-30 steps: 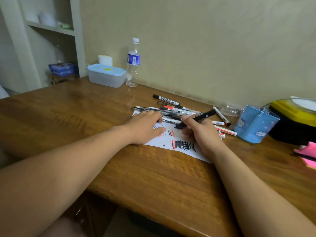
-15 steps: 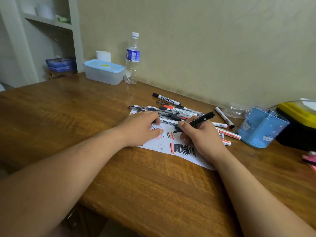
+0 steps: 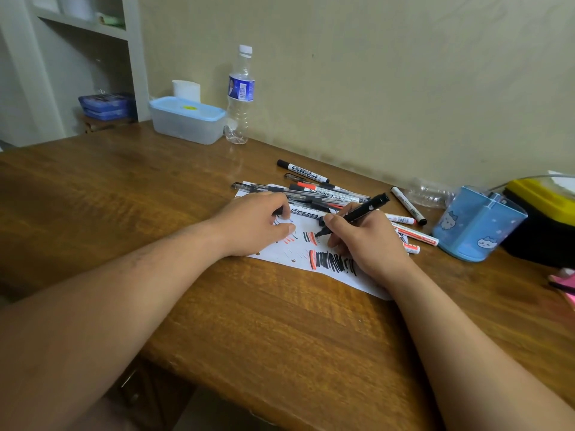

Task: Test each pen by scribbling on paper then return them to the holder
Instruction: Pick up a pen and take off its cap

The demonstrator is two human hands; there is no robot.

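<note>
Scribbling step: right hand (image 3: 370,244) pinches black marker (image 3: 357,213), tip on paper (image 3: 298,255). Left hand (image 3: 255,225) rests curled on paper's left part; contents unclear. Advised: short light strokes on bare white, paper pinned. Holder (image 3: 476,225) stands apart, rightward.

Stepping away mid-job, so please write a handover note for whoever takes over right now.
Right hand grips the black marker, tip on the paper.
Left hand rests on the paper; a small dark thing shows at its fingers, held or not I cannot tell.
Loose pens lie piled at the paper's far edge; more markers beside the blue holder, right.
Done: red and black scribbles on the paper.
Left: finish this marker, test untried pens, put all in the holder.
</note>
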